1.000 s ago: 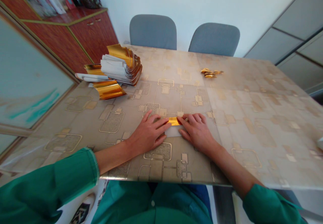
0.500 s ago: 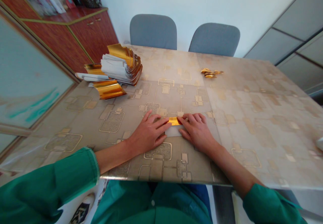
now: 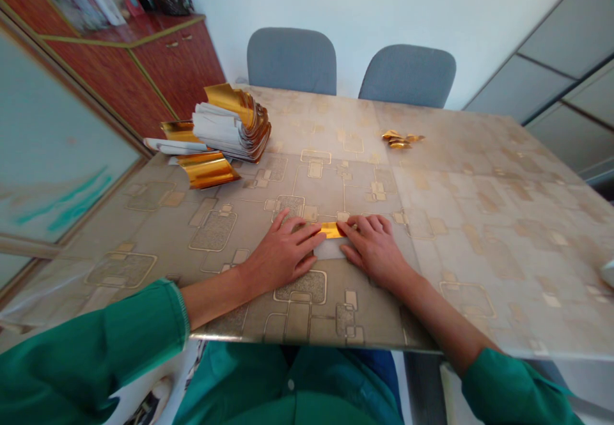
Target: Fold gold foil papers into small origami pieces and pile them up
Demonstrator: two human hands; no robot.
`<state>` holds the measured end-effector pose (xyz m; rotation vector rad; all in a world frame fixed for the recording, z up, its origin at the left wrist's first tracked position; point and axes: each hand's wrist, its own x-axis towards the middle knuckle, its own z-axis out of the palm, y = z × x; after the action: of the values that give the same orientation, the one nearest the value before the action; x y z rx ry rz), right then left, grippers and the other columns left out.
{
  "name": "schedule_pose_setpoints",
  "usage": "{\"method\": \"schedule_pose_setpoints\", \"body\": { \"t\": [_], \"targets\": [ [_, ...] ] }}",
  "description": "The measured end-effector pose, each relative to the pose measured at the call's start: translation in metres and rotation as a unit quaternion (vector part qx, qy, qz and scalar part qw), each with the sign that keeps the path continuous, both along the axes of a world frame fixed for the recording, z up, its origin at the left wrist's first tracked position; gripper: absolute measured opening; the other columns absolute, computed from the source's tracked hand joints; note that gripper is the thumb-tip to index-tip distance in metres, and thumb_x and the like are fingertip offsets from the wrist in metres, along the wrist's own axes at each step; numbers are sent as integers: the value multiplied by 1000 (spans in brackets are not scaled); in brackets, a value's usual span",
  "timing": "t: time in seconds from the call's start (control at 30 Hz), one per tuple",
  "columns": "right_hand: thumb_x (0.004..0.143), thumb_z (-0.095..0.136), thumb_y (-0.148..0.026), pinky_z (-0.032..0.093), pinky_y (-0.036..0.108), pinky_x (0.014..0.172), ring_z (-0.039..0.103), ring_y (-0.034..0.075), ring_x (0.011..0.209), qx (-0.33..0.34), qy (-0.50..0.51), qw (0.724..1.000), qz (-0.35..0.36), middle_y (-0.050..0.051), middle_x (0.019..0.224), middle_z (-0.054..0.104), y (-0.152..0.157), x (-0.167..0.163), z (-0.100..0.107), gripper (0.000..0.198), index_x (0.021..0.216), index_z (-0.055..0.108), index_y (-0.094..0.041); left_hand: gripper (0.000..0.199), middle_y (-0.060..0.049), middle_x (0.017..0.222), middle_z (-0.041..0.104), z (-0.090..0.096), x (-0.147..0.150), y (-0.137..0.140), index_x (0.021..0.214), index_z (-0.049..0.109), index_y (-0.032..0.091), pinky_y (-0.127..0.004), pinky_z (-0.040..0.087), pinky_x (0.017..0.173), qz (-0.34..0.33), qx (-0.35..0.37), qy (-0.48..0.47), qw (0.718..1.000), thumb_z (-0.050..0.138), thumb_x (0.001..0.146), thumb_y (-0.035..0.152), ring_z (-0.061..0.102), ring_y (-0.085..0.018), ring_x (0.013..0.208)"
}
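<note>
A small sheet of gold foil paper (image 3: 330, 230) lies on the table in front of me, with a gold strip folded over along its far side and the pale back (image 3: 329, 249) showing nearer to me. My left hand (image 3: 286, 249) holds its left end, fingertips pressed on the fold and thumb lower down by the pale part. At the right end, my right hand (image 3: 375, 246) grips the same fold with bent fingers, its thumb over the pale part. The fingers hide both ends of the paper.
A thick stack of gold foil paper (image 3: 218, 131) with white backs stands at the far left, a loose gold sheet (image 3: 207, 169) beside it. Several small folded gold pieces (image 3: 400, 139) lie farther back right. Two grey chairs (image 3: 291, 61) stand beyond the patterned tablecloth (image 3: 460, 220).
</note>
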<state>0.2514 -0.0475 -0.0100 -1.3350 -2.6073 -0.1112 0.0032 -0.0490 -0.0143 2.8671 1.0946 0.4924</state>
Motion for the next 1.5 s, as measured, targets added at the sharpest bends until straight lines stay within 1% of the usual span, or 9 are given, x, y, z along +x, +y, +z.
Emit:
{"method": "schedule_pose_setpoints", "body": {
  "t": [0.23,0.43,0.63,0.77,0.87,0.97,1.17,1.37,1.5],
  "targets": [
    [95,53,-35,31,45,100,49,27,106,-8,2,1000,9,10,117,61,2,0,2,38,129,57,-18,40,-10,135,59,5,1,0,131,56,19,-60,22,114,-13,-29,1,999,57,92,30,51,-30,124],
    [95,46,-16,21,47,109,52,24,111,-48,9,995,83,7,122,64,16,-3,10,35,127,60,-23,39,-11,129,61,10,2,-16,130,56,18,-52,31,114,-85,-61,-4,994,56,92,26,54,-26,121],
    [91,51,-12,20,48,110,54,22,116,-76,65,979,176,4,120,69,36,-8,15,35,120,65,-24,23,-4,106,68,9,13,-3,111,64,20,-46,32,115,-168,24,-5,985,44,99,18,59,-20,109],
    [96,49,-17,40,39,89,58,21,98,-74,127,983,107,7,105,71,22,-8,17,25,113,67,-20,26,-5,97,68,6,22,8,101,68,19,-35,49,97,-197,28,-12,980,42,100,18,62,-18,95],
    [97,46,-16,44,32,76,58,19,85,-108,163,978,72,7,91,69,3,-7,14,24,103,68,-19,24,-8,106,68,2,25,8,109,67,17,-33,51,93,-204,19,-50,977,46,98,16,61,-19,102],
    [94,46,-11,46,35,79,57,20,89,-110,171,977,64,8,95,68,-11,-6,10,24,102,67,-18,23,-9,111,68,0,25,11,115,64,15,-35,50,93,-201,7,-72,977,51,96,19,60,-21,104],
    [87,52,-10,47,39,90,56,22,100,-117,200,971,57,9,106,66,-21,-5,9,23,106,62,-17,24,-6,96,69,8,23,27,94,68,17,-29,51,82,-241,21,-10,970,45,100,20,62,-18,92],
    [85,67,-25,48,43,92,54,25,105,-107,194,975,32,10,111,63,-32,-10,8,18,101,62,-19,26,-7,97,70,3,20,28,93,69,16,-30,53,86,-222,16,-37,974,44,101,18,62,-18,95],
    [90,62,-25,49,42,90,56,24,102,-90,191,977,17,9,108,65,-32,-13,6,8,96,63,-20,23,-7,106,70,6,17,38,101,70,20,-33,53,93,-281,-24,-38,959,47,100,20,62,-18,104]
  ]
}}
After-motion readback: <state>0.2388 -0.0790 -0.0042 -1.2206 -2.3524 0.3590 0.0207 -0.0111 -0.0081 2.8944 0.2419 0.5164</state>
